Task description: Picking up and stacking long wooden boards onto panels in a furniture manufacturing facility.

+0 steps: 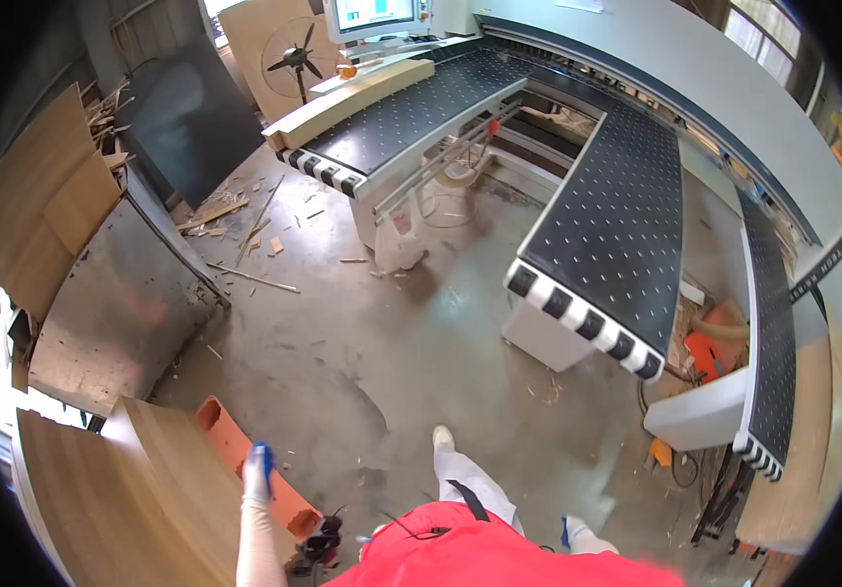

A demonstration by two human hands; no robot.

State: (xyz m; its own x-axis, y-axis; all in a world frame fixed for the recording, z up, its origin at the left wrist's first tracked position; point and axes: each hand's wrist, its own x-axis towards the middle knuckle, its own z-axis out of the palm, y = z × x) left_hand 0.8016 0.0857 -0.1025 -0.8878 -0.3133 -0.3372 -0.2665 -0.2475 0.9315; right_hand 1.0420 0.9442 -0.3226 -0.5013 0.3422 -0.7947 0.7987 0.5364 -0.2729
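My left hand (258,474), in a white glove with blue on the fingers, is over the orange beam (292,509) beside a stack of wood-grain boards (176,470). It looks blurred, and I cannot tell whether it touches the beam or how its fingers are set. Low on the right, past my red clothing (499,558), my right hand (585,537) shows in a white glove with a blue edge. Its fingers are mostly hidden, and nothing can be made out in it. Bare concrete floor lies around it.
Ahead stands a large panel machine with dotted black tables (616,205) and striped table ends. A timber beam (352,103) rests on the left table. Wood scraps (254,284) litter the floor. At left are a metal sheet (117,313) and leaning boards; a fan (294,61) stands behind.
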